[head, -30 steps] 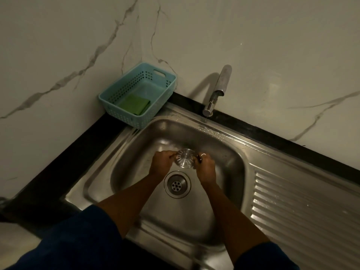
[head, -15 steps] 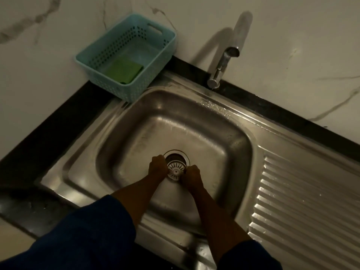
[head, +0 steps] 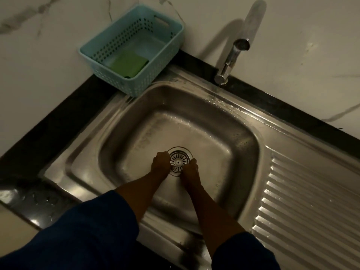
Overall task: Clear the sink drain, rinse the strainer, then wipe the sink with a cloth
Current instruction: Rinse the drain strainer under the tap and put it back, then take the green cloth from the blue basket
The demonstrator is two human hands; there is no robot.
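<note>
Strainer (head: 178, 162) seated in drain (head: 187, 151) of steel sink (head: 155, 129). Your left hand (head: 160, 163) and right hand (head: 190, 168) pinch its opposite edges, both curled. Green cloth (head: 126, 64) lies in blue basket (head: 149, 82).

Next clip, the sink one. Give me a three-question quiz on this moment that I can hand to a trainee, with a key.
1. True or false: the strainer lies in the blue basket.
2. What lies in the basket? A) a green pad B) a cup C) a brush
3. Fill in: the left hand and the right hand are both at the ___.
Key: 1 false, it sits at the drain in the sink bowl, between the two hands. 2 A. 3 strainer.
</note>
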